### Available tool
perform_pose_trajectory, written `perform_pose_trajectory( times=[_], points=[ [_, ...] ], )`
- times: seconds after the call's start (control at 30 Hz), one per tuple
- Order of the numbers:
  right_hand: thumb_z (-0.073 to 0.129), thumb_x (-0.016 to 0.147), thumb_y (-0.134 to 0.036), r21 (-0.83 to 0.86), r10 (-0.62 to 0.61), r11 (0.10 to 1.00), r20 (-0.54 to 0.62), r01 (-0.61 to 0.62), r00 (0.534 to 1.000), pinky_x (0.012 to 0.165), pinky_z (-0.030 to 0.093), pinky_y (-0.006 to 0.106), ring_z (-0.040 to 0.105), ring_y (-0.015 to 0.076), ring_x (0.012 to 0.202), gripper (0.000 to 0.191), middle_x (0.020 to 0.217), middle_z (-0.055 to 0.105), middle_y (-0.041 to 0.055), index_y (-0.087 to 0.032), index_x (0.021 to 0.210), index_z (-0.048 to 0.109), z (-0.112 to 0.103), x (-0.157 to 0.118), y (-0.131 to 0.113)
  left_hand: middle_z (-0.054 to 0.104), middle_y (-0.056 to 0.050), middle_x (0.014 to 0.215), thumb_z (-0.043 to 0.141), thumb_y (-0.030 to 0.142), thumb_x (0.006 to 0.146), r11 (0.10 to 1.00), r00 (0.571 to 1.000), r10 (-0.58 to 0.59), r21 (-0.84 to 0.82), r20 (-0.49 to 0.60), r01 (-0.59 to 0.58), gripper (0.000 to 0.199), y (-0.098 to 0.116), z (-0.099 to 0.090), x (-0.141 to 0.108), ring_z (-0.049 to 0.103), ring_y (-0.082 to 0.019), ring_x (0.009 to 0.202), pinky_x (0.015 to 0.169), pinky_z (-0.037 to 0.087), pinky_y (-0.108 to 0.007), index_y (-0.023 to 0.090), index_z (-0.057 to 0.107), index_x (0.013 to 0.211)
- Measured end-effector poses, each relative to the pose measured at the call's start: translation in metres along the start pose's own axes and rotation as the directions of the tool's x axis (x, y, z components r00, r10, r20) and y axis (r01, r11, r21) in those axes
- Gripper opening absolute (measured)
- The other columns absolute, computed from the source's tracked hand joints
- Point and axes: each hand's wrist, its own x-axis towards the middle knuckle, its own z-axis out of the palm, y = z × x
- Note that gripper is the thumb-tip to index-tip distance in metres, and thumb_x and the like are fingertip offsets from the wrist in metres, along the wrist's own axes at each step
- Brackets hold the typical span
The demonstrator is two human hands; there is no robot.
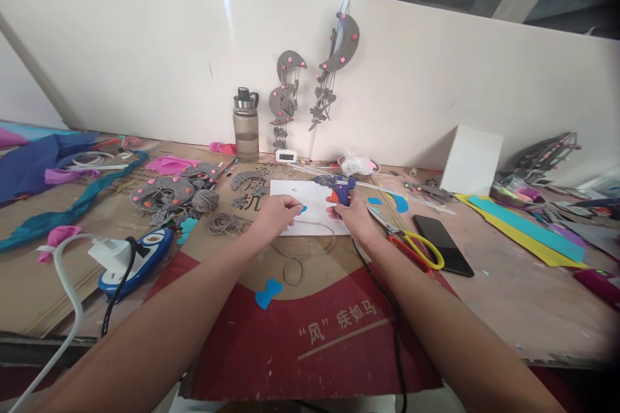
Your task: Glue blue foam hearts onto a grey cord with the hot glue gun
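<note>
My left hand pinches a small blue piece over a white sheet. Just right of it, my right hand is wrapped round a blue glue gun with an orange trigger, its nozzle pointing left above the sheet. A thin grey cord runs from near my left hand and loops on the cardboard below. Nearer me lies a blue cut-out. Scissors with yellow and red handles rest beside my right forearm.
A black phone lies at the right. A bottle and small clock stand behind. Grey felt pieces and a blue power strip are at left. The glue gun's black cable passes by my right forearm.
</note>
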Motion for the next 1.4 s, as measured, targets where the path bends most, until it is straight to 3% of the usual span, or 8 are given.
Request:
perform_pose_trajectory(
  times=[0.13,0.23,0.37,0.47,0.57,0.67,0.83,1.4],
  points=[
    [0.051,0.07,-0.013,0.269,0.115,0.954,0.083,-0.133,0.99,0.06,0.056,0.024,0.069,0.0116,0.074,0.037,0.116,0.063,0.0082,-0.02,0.106,0.046,-0.001,-0.008,-0.014,0.062,-0.001,0.055,0.063,0.031,0.08,0.978,0.999,-0.042,-0.202,0.005,0.042,0.017,-0.005,-0.001,0.005,0.051,-0.009,0.041,0.041,0.038,-0.02,0.015,0.066,0.077],
    [0.053,0.068,-0.017,0.245,0.011,0.969,0.118,-0.04,0.993,0.05,0.048,0.019,0.067,0.01,0.069,0.041,0.114,0.064,0.0061,-0.02,0.108,0.045,-0.004,-0.011,-0.019,0.067,-0.005,0.064,0.064,0.022,0.081,0.899,0.996,-0.092,-0.429,0.0,0.083,0.01,-0.008,-0.001,0.01,0.062,-0.012,0.055,0.058,0.053,-0.024,0.011,0.065,0.079],
    [0.051,0.072,-0.021,0.19,-0.132,0.976,0.154,0.102,0.979,0.051,0.044,0.02,0.058,0.0075,0.062,0.036,0.103,0.066,0.0017,-0.021,0.108,0.046,-0.006,-0.015,-0.021,0.067,-0.005,0.066,0.065,0.009,0.079,0.812,0.991,-0.115,-0.58,-0.061,0.059,0.002,-0.01,-0.003,0.017,0.065,-0.012,0.06,0.07,0.057,-0.028,0.008,0.064,0.08],
    [0.052,0.077,-0.027,0.15,-0.149,0.981,0.181,0.123,0.972,0.051,0.043,0.02,0.052,0.0081,0.059,0.032,0.091,0.064,-0.0005,-0.021,0.108,0.046,-0.005,-0.019,-0.026,0.067,-0.004,0.066,0.068,0.007,0.076,0.788,0.985,-0.137,-0.615,-0.108,0.042,0.008,-0.011,-0.007,0.02,0.065,-0.012,0.058,0.068,0.057,-0.029,0.008,0.062,0.082],
    [0.052,0.081,-0.031,0.087,-0.185,0.981,0.194,0.171,0.963,0.055,0.046,0.023,0.053,0.0096,0.064,0.035,0.097,0.063,0.0018,-0.021,0.114,0.045,-0.003,-0.025,-0.031,0.068,-0.005,0.066,0.068,0.008,0.077,0.781,0.979,-0.162,-0.623,-0.127,0.048,0.011,-0.011,-0.011,0.02,0.066,-0.013,0.058,0.064,0.057,-0.029,0.009,0.059,0.083],
    [0.05,0.085,-0.032,-0.027,-0.243,0.967,0.184,0.252,0.952,0.073,0.051,0.029,0.059,0.014,0.082,0.036,0.107,0.064,0.0052,-0.021,0.12,0.046,-0.002,-0.03,-0.037,0.069,-0.006,0.067,0.071,0.011,0.076,0.778,0.975,-0.178,-0.625,-0.136,0.055,0.014,-0.01,-0.013,0.019,0.067,-0.015,0.06,0.065,0.057,-0.03,0.009,0.058,0.081],
    [0.05,0.088,-0.029,-0.189,-0.309,0.92,0.194,0.345,0.931,0.097,0.044,0.037,0.056,0.0199,0.111,0.045,0.125,0.061,0.0082,-0.023,0.131,0.041,-0.003,-0.035,-0.042,0.069,-0.007,0.067,0.074,0.013,0.074,0.769,0.975,-0.172,-0.637,-0.139,0.045,0.016,-0.008,-0.013,0.017,0.068,-0.015,0.061,0.067,0.058,-0.031,0.009,0.059,0.079],
    [0.048,0.09,-0.03,-0.287,-0.277,0.898,0.221,0.333,0.935,0.091,0.046,0.036,0.059,0.0225,0.108,0.051,0.122,0.062,0.0091,-0.023,0.139,0.036,-0.005,-0.039,-0.047,0.068,-0.006,0.064,0.073,0.011,0.073,0.783,0.974,-0.147,-0.623,-0.169,0.01,0.014,-0.007,-0.013,0.017,0.068,-0.016,0.061,0.07,0.059,-0.034,0.009,0.059,0.077]
  ],
)
